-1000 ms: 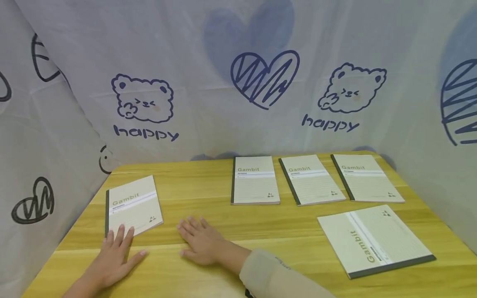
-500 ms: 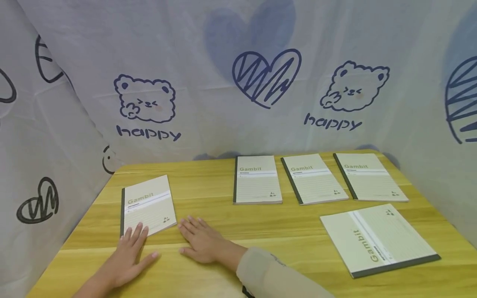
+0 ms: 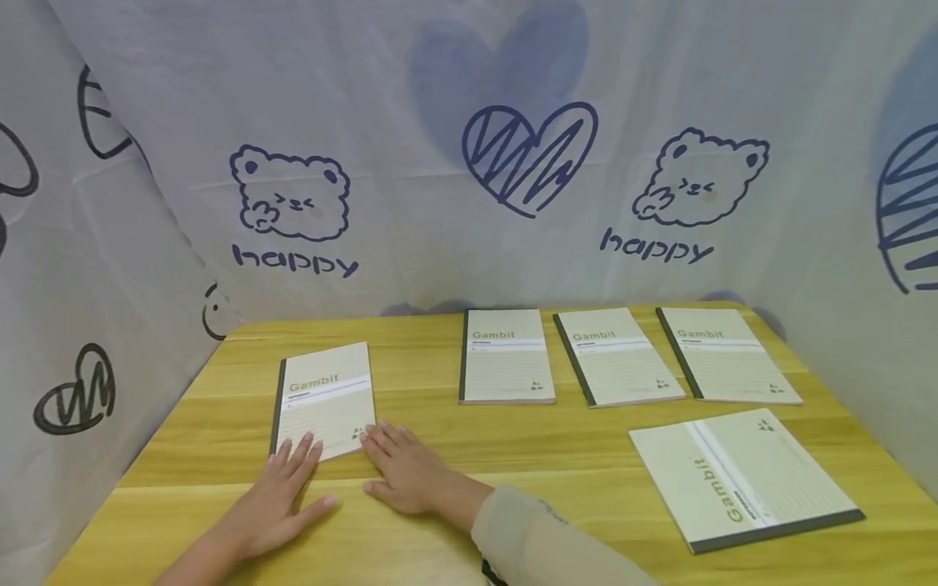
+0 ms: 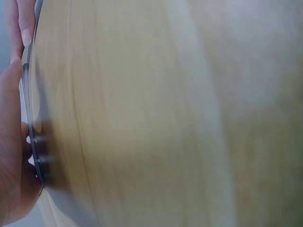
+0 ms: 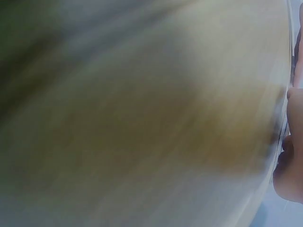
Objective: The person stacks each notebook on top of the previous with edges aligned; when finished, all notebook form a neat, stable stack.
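On the left half of the table in the head view lies a cream notebook (image 3: 326,399) marked "Gambit", its dark spine to the left and slightly tilted. The fingertips of my left hand (image 3: 267,509) rest on its near edge, fingers straight and thumb spread. My right hand (image 3: 410,472) lies flat on the table, its fingertips at the notebook's lower right corner. In the left wrist view the left hand (image 4: 12,142) shows at the left edge over wood grain. The right wrist view is blurred, with part of the right hand (image 5: 293,151) at its right edge.
Along the back of the wooden table (image 3: 418,358) lie three similar notebooks: one (image 3: 507,366), a middle one (image 3: 623,366) and a right one (image 3: 733,366). Another notebook (image 3: 747,480) lies turned sideways at the front right. A printed white curtain (image 3: 410,203) hangs behind.
The left notebook has slid right across the table with my left hand on its near edge. Its lower right corner now meets my right fingertips, which have barely moved.
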### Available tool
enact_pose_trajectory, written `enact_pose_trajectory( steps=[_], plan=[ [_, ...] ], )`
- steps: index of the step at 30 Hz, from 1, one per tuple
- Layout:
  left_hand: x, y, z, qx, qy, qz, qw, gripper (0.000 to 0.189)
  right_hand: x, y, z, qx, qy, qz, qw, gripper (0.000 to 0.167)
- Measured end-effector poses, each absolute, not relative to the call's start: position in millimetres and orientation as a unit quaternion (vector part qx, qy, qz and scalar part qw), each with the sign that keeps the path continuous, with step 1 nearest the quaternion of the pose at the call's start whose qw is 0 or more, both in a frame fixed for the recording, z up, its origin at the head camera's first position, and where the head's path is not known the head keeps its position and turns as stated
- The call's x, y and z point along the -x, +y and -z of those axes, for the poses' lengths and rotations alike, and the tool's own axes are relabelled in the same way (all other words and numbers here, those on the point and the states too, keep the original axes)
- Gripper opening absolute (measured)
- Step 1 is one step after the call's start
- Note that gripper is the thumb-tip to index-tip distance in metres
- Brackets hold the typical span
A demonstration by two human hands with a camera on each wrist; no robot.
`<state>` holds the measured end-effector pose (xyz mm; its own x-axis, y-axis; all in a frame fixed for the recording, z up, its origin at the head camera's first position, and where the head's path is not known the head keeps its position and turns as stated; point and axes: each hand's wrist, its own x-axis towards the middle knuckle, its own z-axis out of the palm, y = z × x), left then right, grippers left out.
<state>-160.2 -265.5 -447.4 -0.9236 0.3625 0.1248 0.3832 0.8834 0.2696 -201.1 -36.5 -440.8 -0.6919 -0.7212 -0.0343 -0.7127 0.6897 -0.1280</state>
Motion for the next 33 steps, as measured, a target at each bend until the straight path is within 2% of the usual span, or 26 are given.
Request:
enact_pose_trajectory(
  steps=[12,33],
  plan=[
    [166.6,-243.5,440.4,0.245,-0.961,0.121,0.035,0.074,204.0,-11.6,434.9,0.365,0.928,0.052,0.055,0.061],
    [170.8,-221.4,449.0,0.269,-0.952,0.141,0.036,0.071,207.4,27.5,431.8,0.384,0.917,0.064,0.087,0.057]
  ],
)
